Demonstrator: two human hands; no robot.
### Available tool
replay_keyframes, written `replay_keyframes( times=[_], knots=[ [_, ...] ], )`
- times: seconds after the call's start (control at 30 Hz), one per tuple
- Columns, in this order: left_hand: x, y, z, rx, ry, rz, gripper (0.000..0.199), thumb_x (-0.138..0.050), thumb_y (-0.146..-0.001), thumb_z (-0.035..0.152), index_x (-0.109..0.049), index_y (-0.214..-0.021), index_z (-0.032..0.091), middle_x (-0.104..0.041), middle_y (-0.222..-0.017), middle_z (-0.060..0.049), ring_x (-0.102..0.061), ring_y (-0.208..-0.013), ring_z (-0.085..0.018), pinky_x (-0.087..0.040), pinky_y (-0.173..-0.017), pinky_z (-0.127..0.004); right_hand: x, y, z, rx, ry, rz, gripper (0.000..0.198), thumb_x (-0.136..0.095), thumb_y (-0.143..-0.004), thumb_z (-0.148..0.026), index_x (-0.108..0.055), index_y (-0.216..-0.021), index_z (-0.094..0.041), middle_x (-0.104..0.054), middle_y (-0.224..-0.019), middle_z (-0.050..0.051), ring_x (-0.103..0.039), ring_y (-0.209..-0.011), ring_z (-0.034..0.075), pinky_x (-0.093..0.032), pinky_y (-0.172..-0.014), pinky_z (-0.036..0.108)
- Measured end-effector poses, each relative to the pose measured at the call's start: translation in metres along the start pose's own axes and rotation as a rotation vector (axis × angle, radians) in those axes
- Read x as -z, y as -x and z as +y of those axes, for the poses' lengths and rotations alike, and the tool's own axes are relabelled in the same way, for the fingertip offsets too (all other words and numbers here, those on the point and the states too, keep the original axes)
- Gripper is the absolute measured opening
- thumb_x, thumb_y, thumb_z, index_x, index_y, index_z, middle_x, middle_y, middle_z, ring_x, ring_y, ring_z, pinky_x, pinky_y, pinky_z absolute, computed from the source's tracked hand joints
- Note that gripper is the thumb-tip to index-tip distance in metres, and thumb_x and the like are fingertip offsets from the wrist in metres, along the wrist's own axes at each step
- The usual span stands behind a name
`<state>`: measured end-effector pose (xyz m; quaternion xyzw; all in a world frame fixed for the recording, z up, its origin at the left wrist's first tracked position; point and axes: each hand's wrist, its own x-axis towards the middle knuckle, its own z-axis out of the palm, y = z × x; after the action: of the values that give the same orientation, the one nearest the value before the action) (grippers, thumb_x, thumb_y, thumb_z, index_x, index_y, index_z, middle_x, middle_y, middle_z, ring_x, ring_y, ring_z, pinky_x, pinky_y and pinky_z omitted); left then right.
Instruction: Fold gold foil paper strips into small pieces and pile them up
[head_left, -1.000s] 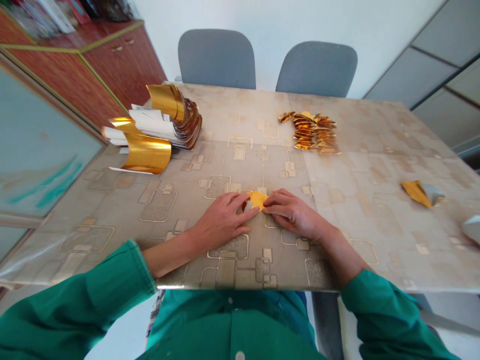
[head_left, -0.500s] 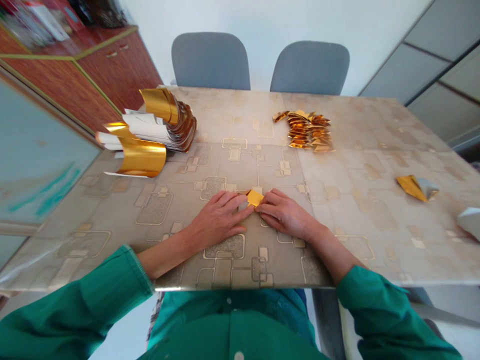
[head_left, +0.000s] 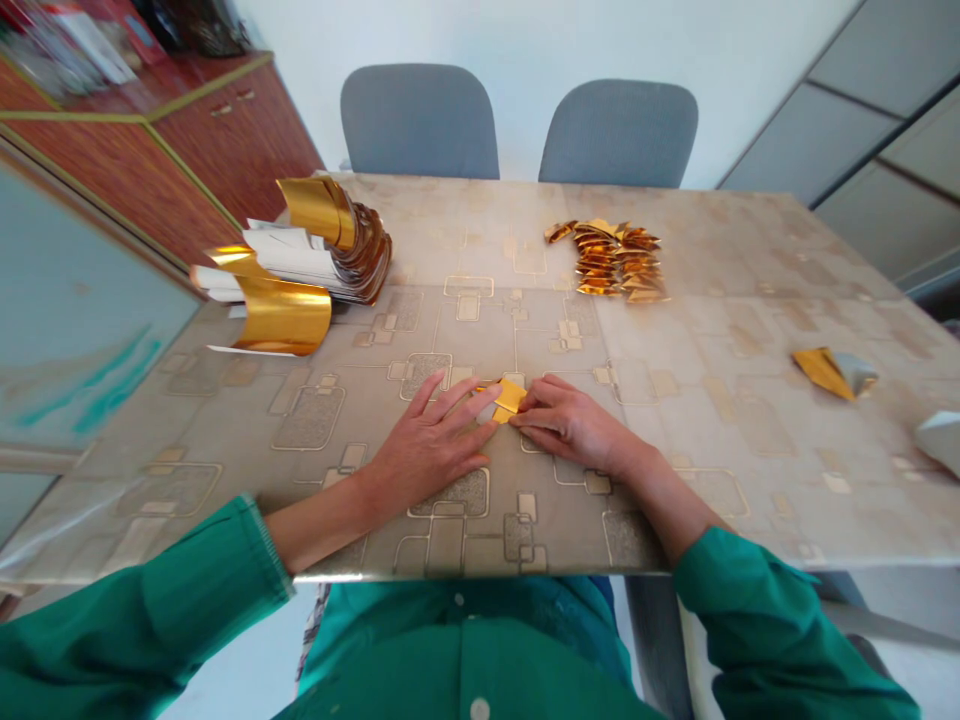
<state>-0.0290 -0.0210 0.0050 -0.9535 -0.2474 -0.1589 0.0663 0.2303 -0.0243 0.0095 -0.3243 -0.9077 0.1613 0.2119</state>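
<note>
A small folded piece of gold foil paper (head_left: 511,396) lies on the patterned tablecloth (head_left: 420,320) between my hands. My left hand (head_left: 431,440) rests palm down with its fingers spread, fingertips touching the paper's left side and covering part of it. On the other side, my right hand (head_left: 566,422) pinches the paper's right edge between thumb and fingers. My right fingertips hide that corner.
At the back left stands a curled stack of gold and white paper sheets (head_left: 300,255). Folded gold pieces (head_left: 619,262) lie in rows at the back right. A partly folded gold piece (head_left: 825,372) is farther right. Two grey chairs (head_left: 420,120) stand behind the table.
My left hand has opened, its fingers spreading and shifting slightly left, so more of the gold paper shows. My right hand keeps its pinch in nearly the same spot.
</note>
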Motion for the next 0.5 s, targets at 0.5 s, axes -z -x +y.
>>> replay_keyframes(
  times=[0.5],
  knots=[
    [-0.007, 0.008, -0.003, 0.18, 0.143, 0.032, 0.033, -0.049, -0.1, 0.028, -0.061, -0.126, 0.014, -0.063, -0.13, -0.014, -0.059, -0.119, -0.025, -0.045, -0.107, -0.049, -0.013, -0.001, -0.008, -0.03, 0.038, 0.029, 0.023, -0.05, -0.099, -0.024, -0.072, -0.101, -0.021, -0.059, -0.087, 0.008, -0.052, -0.086, 0.021, -0.047, -0.077, 0.035]
  ],
)
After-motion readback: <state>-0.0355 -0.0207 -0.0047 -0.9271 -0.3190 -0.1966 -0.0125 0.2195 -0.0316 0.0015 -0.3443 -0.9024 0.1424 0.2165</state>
